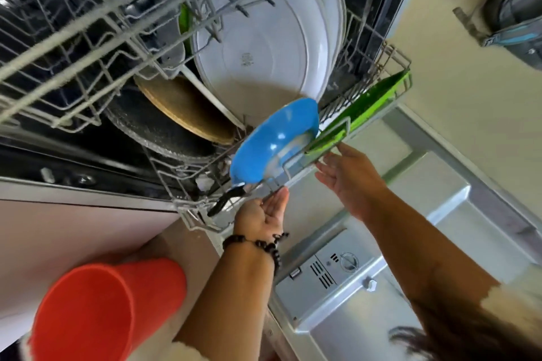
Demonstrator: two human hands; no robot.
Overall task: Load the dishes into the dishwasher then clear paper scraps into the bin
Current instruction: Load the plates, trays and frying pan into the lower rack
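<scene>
Dishwasher open, lower rack (378,102) pulled out over the dropped door (366,281). Blue plate (272,143) stands on edge at the rack's front, tilted. Just behind it, big white plates (264,50) upright in the tines. Left of those, a tan round board (181,105) leaning on a dark pan (152,132); pan's black handle (225,199) pokes out at the rack's front corner. Green board (363,108) stands along the rack's right side, near the blue plate. Upper rack (73,38) overhangs top left; can't tell what's in it.

L hand (264,214): palm up, fingers straight and together, tips at the rack's front wire just below the blue plate, holding nothing. Bead bracelet (258,243) on that wrist.

R hand (349,176): fingers spread wide, loose, tips right by the green board's near end and the rack edge; can't tell if touching. Holding nothing.

Red cup (99,311) bottom left, mouth toward camera, beside the L forearm. Dark bag (516,9) on the floor top right.
</scene>
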